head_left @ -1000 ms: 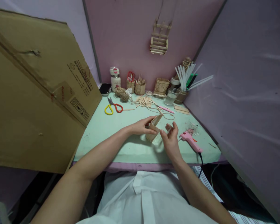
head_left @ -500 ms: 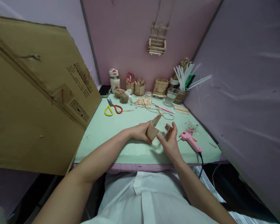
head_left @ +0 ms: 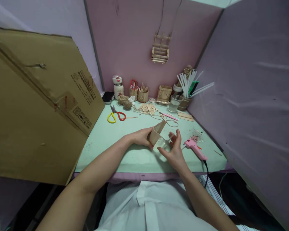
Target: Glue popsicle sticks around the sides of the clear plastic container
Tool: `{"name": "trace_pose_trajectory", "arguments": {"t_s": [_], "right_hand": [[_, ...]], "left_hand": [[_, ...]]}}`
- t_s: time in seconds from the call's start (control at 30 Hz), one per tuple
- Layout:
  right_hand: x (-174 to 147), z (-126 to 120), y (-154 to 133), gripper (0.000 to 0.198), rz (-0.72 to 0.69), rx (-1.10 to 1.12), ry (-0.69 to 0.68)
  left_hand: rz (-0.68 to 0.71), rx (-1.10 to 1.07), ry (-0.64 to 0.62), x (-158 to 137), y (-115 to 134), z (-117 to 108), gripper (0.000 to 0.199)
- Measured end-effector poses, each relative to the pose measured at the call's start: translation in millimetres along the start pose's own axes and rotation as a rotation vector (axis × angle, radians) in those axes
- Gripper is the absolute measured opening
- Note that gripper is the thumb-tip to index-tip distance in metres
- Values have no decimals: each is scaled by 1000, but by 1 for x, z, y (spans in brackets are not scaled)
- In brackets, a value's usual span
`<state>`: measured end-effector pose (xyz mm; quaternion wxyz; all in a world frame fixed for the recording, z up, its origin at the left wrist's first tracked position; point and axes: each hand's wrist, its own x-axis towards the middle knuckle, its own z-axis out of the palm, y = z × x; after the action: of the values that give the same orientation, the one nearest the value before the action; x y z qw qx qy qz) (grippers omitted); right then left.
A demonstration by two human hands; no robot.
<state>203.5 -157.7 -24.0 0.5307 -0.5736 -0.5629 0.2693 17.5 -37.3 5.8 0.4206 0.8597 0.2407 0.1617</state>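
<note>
My left hand (head_left: pixel 142 137) is wrapped round a curved holder of thin wooden sticks (head_left: pixel 154 137), tilted above the front of the table, with a taller flap of sticks rising at its far side. A clear plastic cup (head_left: pixel 162 144) lies on its side against the holder's open right side; whether its end is still inside, I cannot tell. My right hand (head_left: pixel 175 152) grips the cup by its right end, thumb in front and fingers behind. To the right of that hand lies a pink hot glue gun (head_left: pixel 195 149), its nozzle pointing left.
Scissors (head_left: pixel 117 115), twine (head_left: pixel 125 102), loose wooden sticks (head_left: pixel 148 109) and a pink craft knife (head_left: pixel 170 116) lie farther back. Behind them stand stick holders (head_left: pixel 143 95), a cup of water (head_left: pixel 174 104) and white glue sticks (head_left: pixel 186 83). A cardboard sheet (head_left: pixel 38 106) leans at left.
More of the clear cup shows between the holder and my right hand; the two have moved slightly apart. The view has tipped up a little.
</note>
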Motion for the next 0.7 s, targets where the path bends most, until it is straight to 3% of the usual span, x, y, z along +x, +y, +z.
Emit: {"name": "trace_pose_trajectory", "arguments": {"t_s": [0.13, 0.33, 0.43, 0.57, 0.7], "right_hand": [[-2, 2, -2, 115, 26, 19, 25], [0, -13, -10, 109, 42, -32, 57], [12, -45, -19, 93, -73, -174, 80], [56, -105, -27, 50, -277, -496, 114], [124, -147, -13, 40, -81, -956, 36]], "left_hand": [[-76, 204, 58, -3, -2, -15, 89], [-138, 382, 152, -7, -2, -25, 86], [-144, 421, 146, -8, -7, -23, 87], [-163, 459, 137, -9, -13, -22, 86], [-182, 456, 139, -10, -16, -23, 86]]}}
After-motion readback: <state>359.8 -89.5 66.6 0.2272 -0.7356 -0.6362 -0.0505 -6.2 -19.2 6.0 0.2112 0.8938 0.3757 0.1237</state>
